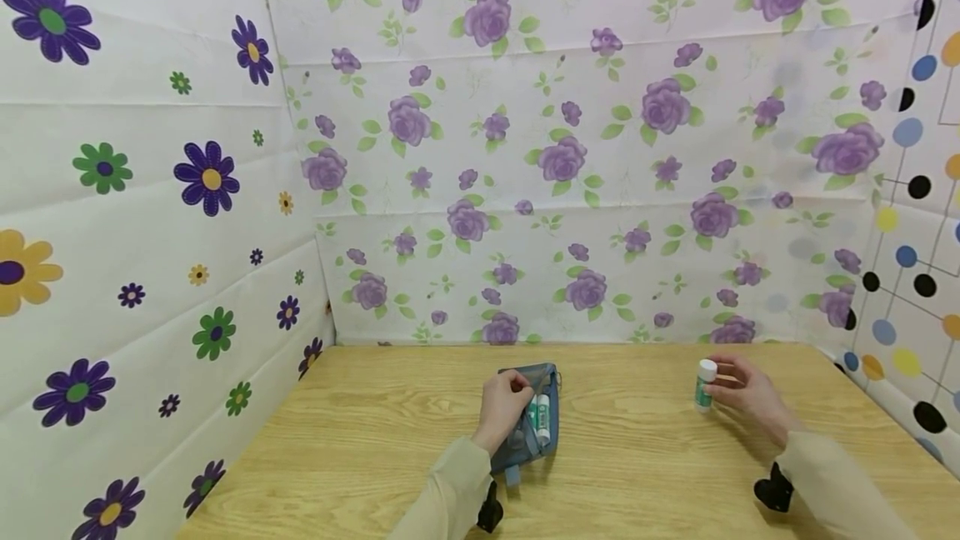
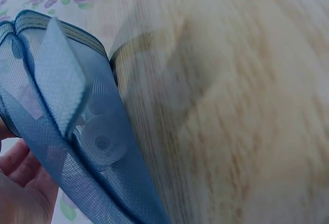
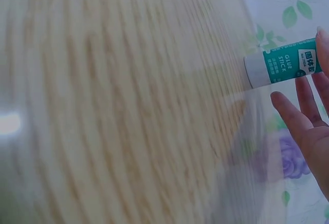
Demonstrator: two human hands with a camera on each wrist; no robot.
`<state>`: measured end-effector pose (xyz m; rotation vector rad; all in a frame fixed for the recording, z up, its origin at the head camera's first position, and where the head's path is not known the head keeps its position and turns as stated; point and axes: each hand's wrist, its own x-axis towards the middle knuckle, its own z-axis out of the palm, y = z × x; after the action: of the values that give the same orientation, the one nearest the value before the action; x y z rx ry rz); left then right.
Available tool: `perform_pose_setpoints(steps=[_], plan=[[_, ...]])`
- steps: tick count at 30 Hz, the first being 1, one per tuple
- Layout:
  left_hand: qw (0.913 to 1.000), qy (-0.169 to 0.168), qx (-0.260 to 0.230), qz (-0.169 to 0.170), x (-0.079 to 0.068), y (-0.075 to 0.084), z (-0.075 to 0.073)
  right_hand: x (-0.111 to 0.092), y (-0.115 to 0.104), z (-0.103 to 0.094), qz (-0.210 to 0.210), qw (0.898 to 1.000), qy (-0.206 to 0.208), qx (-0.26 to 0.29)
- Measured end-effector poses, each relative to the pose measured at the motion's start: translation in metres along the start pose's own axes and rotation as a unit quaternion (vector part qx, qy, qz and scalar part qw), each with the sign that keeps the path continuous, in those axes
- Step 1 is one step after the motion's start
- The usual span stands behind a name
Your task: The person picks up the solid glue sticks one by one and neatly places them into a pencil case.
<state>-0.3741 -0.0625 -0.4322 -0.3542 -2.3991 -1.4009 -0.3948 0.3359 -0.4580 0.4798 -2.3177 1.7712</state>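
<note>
My right hand [image 1: 750, 396] holds a glue stick [image 1: 703, 390] with a green label and white ends, upright at the right of the table. In the right wrist view, the label of the glue stick [image 3: 289, 62] reads "GLUE STICK", and the fingers lie along one end. A blue mesh zip pouch [image 1: 552, 407] lies mid-table, its top gaping. My left hand [image 1: 504, 408] grips the pouch at its left edge. Inside are glue sticks [image 1: 543, 419] with green and white sides. The left wrist view shows the mesh pouch [image 2: 110, 111] close up, a round white end showing through.
The wood-grain table [image 1: 630, 457] reaches back to a flowered cloth wall [image 1: 630, 273]. Another patterned cloth [image 1: 150, 257] stands along the left, and a dotted cloth [image 1: 900, 307] closes the right side.
</note>
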Motion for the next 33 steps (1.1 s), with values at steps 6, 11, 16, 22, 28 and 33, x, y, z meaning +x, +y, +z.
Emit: perform_pose_setpoints(steps=[6, 11, 16, 22, 28, 33], plan=[[1.0000, 0.002, -0.003, 0.002, 0.000, 0.001, 0.000, 0.000, 0.003, 0.004, 0.000, 1.000, 0.014, 0.012], [1.0000, 0.002, -0.001, -0.002, 0.000, 0.000, 0.000, 0.000, -0.001, 0.006, 0.014, 1.000, 0.011, 0.015], [1.0000, -0.002, -0.003, -0.005, 0.000, 0.000, 0.001, 0.000, -0.006, 0.006, 0.028, 0.999, 0.015, 0.006], [0.9998, -0.008, -0.012, -0.011, -0.001, -0.001, 0.002, 0.002, -0.007, 0.007, 0.011, 1.000, 0.015, 0.018], [0.9999, -0.004, -0.012, -0.008, -0.001, -0.001, 0.002, 0.012, 0.014, 0.004, -0.004, 0.999, 0.017, 0.031], [0.9999, -0.007, -0.012, -0.007, 0.000, 0.000, 0.001, 0.020, 0.026, 0.002, -0.013, 0.999, 0.018, 0.041]])
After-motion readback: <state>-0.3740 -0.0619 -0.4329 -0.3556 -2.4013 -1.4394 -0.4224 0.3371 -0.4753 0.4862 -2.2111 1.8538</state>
